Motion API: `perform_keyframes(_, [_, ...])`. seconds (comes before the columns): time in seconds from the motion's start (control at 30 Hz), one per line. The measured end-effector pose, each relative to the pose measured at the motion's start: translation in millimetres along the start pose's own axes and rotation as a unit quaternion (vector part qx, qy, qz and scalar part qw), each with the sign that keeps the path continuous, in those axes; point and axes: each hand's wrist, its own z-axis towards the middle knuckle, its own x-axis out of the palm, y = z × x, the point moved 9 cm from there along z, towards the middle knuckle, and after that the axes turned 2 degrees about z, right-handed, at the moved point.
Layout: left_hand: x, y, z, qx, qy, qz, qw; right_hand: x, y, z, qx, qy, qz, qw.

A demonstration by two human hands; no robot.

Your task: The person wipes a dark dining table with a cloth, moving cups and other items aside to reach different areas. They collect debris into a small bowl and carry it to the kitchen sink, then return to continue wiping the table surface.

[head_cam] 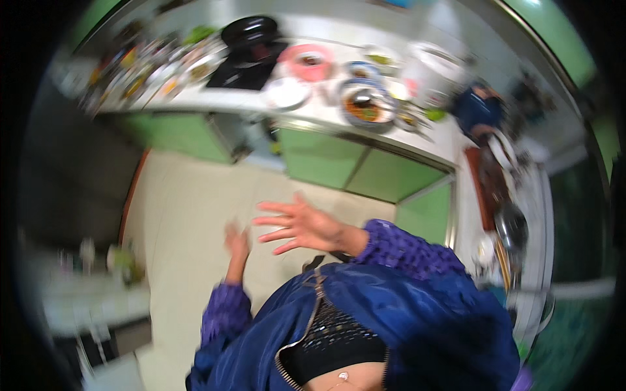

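Note:
My right hand [303, 226] is stretched out in front of my body over the pale floor [195, 205], fingers spread and nothing in it. To its left, my left hand [236, 240] is raised and blurred; I see no object in it. Both arms wear purple patterned sleeve covers [408, 249] below a blue jacket [406, 303]. Neither hand touches the white counter [320, 111] ahead. On that counter stand a bowl of reddish food with a ladle [364, 105], a pink plate [320, 71] and a white dish [287, 93].
A black wok [249, 30] sits on a black stove [244, 66]. Bottles and bowls [151, 68] crowd the counter's left. A white bucket-like container [433, 73] stands right of the dishes. Green cabinets [320, 154] run below; a reddish-brown board [481, 188] lies on the right counter.

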Motion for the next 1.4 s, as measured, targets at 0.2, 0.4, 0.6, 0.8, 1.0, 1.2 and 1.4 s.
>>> perform_keyframes(0.2, [25.4, 78.6, -37.1, 0.002, 0.025, -0.084, 0.996, -122.7, 14.3, -70.7, -0.067, -0.342, -0.034, 0.937])
perform_keyframes(0.4, [58.0, 10.8, -11.8, 0.041, 0.008, -0.143, 0.989, -181.1, 11.4, -219.0, -0.217, -0.530, 0.060, 0.818])
perform_keyframes(0.6, [99.9, -60.8, 44.3, 0.047, 0.092, -0.247, 0.963, -187.3, 65.6, -384.9, -0.349, -0.630, 0.006, 0.694])
perform_keyframes(0.8, [164.2, -86.4, 64.9, -0.045, 0.253, -0.239, 0.936, -171.2, 165.5, -624.7, -0.485, -0.756, -0.080, 0.432])
perform_keyframes(1.0, [192.5, -119.3, 83.8, -0.205, 0.336, -0.308, 0.866, -171.2, 289.1, -819.9, -0.606, -0.748, -0.191, 0.191])
perform_keyframes(1.2, [202.1, -227.9, 74.7, -0.228, 0.312, -0.296, 0.873, -277.2, 366.8, -994.1, -0.536, -0.828, -0.166, 0.021])
perform_keyframes(1.4, [217.5, -403.0, 51.2, -0.074, 0.407, -0.126, 0.901, -351.8, 422.7, -1060.0, -0.405, -0.889, -0.208, -0.036])
